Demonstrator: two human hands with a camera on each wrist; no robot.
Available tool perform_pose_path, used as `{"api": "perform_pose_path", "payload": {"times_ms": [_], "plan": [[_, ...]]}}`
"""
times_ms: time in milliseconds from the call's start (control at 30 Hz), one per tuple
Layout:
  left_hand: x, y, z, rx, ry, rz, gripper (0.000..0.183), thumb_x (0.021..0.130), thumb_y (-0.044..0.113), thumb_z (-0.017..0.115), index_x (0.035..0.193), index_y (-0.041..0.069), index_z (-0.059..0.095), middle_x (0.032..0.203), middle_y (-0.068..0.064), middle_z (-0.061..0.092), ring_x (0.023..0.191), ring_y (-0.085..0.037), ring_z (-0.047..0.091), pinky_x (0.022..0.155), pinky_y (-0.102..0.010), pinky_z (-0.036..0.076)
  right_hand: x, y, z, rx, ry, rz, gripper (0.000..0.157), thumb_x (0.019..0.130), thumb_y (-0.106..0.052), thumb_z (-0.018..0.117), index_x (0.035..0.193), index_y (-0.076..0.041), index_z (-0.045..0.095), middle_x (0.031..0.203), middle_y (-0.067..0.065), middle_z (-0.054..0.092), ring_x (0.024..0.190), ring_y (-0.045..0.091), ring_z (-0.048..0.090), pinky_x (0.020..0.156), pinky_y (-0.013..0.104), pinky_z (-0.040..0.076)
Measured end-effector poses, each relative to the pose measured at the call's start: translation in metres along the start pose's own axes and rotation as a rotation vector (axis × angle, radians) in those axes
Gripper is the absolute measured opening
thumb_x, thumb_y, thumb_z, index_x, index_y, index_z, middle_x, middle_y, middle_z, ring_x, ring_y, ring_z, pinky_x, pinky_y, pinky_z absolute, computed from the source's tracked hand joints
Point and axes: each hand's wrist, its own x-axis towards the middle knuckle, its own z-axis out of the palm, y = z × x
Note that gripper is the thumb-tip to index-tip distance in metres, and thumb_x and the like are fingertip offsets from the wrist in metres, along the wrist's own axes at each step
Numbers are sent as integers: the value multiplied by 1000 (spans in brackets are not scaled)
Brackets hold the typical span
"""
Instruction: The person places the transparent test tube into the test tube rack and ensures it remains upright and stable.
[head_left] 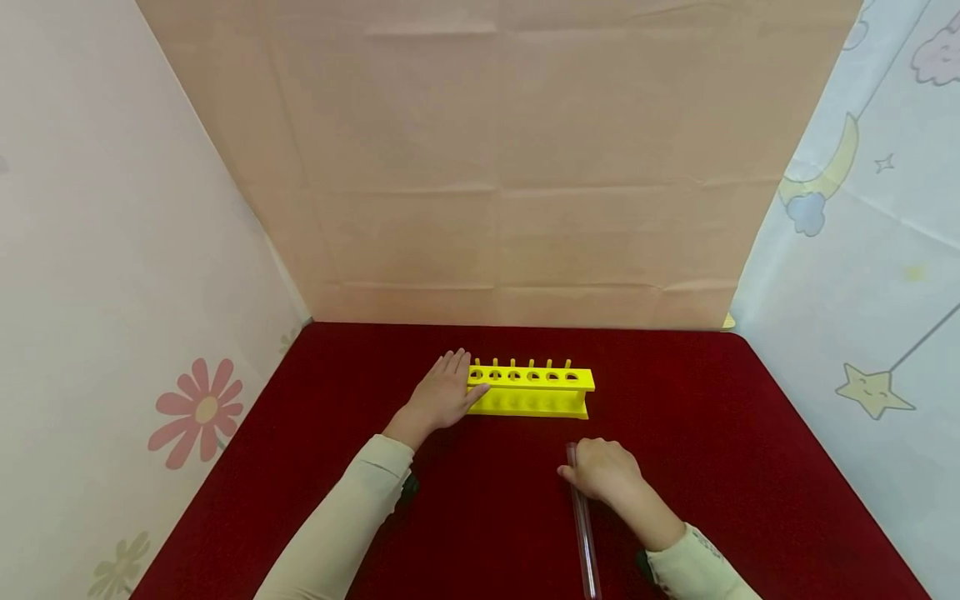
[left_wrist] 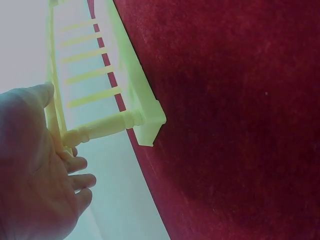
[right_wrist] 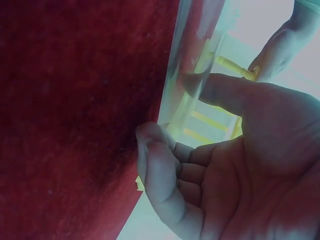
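A yellow test tube rack (head_left: 532, 379) stands on the dark red tabletop, with a row of round holes in its top plate and several pegs along its back. My left hand (head_left: 442, 392) rests on the rack's left end, fingers stretched across the top and thumb along the front edge. In the left wrist view the rack (left_wrist: 107, 125) appears end-on beside the palm. Nearer to me, my right hand (head_left: 606, 471) pinches a long clear test tube (head_left: 585, 542) by its far end, the thumb on its left side. The right wrist view has the tube (right_wrist: 177, 95) between thumb and curled index finger.
The red tabletop (head_left: 337, 467) spreads around the rack and both hands. A brown paper backdrop (head_left: 487, 208) rises along the far edge. White printed panels flank it, one with a flower (head_left: 202, 408) on the left, another with a star (head_left: 873, 392) on the right.
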Motion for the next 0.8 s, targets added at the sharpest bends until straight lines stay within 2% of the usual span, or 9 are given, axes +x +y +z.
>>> {"api": "perform_pose_path", "payload": {"times_ms": [233, 367, 600, 800], "plan": [[0, 1, 0, -6, -5, -11, 80, 107, 58, 31, 160, 0, 19, 167, -16, 21, 155, -33, 19, 127, -42, 14, 3, 0, 1, -68, -21, -14, 42, 93, -38, 71, 62, -13, 55, 61, 3, 52, 55, 18, 49, 47, 32, 43], [0, 2, -1, -13, -5, -10, 80, 106, 58, 32, 160, -1, 20, 167, -16, 22, 155, -33, 19, 126, -42, 15, 3, 1, 1, -36, -21, -9, 43, 93, -32, 69, 58, -13, 53, 58, 1, 50, 52, 16, 44, 45, 29, 39], [2, 3, -1, -31, 0, -5, 80, 106, 57, 34, 160, -1, 21, 166, -17, 23, 154, -33, 21, 126, -43, 17, 1, 1, -3, 35, -27, 5, 44, 93, -26, 65, 53, -14, 52, 49, 2, 53, 42, 16, 50, 40, 24, 36], [4, 3, 0, -21, -4, -10, 81, 106, 59, 32, 160, 0, 20, 167, -16, 23, 154, -33, 20, 126, -42, 15, 2, 1, -7, 97, -6, 19, 42, 89, -22, 65, 52, -15, 47, 48, 1, 52, 41, 14, 50, 39, 23, 36]]}}
